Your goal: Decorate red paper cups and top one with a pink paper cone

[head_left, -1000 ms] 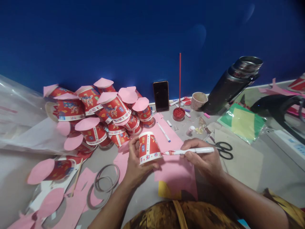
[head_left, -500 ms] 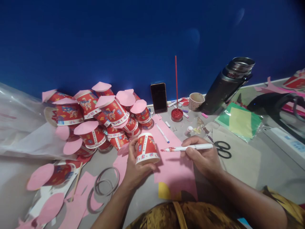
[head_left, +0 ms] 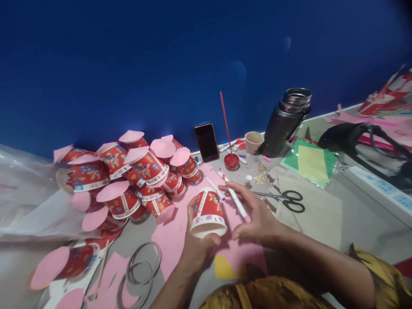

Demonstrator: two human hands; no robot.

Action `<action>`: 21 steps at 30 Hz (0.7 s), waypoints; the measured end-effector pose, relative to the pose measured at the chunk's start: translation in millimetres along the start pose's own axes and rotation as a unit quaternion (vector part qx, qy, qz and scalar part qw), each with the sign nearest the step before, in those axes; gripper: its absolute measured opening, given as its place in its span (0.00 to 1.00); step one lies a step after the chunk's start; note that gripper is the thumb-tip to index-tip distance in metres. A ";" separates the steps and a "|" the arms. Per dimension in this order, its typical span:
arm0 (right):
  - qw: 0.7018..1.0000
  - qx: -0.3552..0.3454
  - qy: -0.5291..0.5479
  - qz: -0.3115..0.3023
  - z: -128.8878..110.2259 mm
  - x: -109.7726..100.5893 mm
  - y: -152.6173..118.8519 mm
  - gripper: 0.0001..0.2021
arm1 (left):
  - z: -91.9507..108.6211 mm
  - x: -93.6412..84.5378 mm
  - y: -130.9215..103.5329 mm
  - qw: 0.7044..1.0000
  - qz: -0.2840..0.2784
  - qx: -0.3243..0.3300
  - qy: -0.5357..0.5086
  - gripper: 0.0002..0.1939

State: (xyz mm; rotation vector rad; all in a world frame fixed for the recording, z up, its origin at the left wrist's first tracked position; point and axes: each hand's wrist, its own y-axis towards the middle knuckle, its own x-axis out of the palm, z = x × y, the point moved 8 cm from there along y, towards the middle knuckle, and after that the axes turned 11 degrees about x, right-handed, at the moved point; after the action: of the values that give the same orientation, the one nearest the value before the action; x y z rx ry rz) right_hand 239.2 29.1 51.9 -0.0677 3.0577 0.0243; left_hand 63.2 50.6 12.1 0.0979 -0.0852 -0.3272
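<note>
My left hand (head_left: 198, 253) is closed around a red patterned paper cup (head_left: 207, 208), tilted so its open white rim faces down and toward me. No pink cone sits on this cup. A white marker pen (head_left: 237, 201) with a red-smeared tip rests in the fingers of my right hand (head_left: 262, 214), its tip pointing away from me. The thumb and fingers of that hand are spread beside the cup, close to its right side. Below both hands lies pink paper (head_left: 175, 240).
Red cups with pink cone tops (head_left: 148, 165) are piled at left. Behind stand a phone (head_left: 206, 142), a small pot of red paste (head_left: 231, 162) with a red stick, a paper cup (head_left: 254, 142) and a dark flask (head_left: 285, 124). Scissors (head_left: 292, 201) and a power strip (head_left: 380, 186) lie right.
The cup has moved slightly right and tipped its opening more toward me. My right hand has turned the pen from level to pointing away, spreading its fingers near the cup. The view has shifted.
</note>
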 end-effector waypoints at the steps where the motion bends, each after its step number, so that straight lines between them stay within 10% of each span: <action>1: 1.000 -0.004 -0.005 -0.007 -0.2 1.4 0.0 0.56 | -0.4 3.8 -1.4 1.000 0.005 -0.006 -0.015 0.67; 9: 0.979 -0.110 -0.164 0.045 -19.2 -5.5 -2.6 0.52 | 30.1 -0.1 12.5 0.998 -0.020 0.051 0.040 0.57; 14: 0.945 -0.182 -0.268 0.036 -30.1 -2.2 -0.5 0.52 | 70.7 -3.8 26.1 0.941 -0.175 0.123 0.263 0.50; 21: 0.930 -0.236 -0.280 -0.031 -24.4 13.5 0.2 0.48 | 52.2 -10.2 22.3 0.910 -0.184 0.100 0.358 0.41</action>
State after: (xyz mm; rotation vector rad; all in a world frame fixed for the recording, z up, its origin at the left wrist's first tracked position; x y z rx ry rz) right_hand 223.8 28.3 75.1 -0.1565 2.4112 0.6540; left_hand 55.5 70.7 65.6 0.4348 0.6389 -0.6411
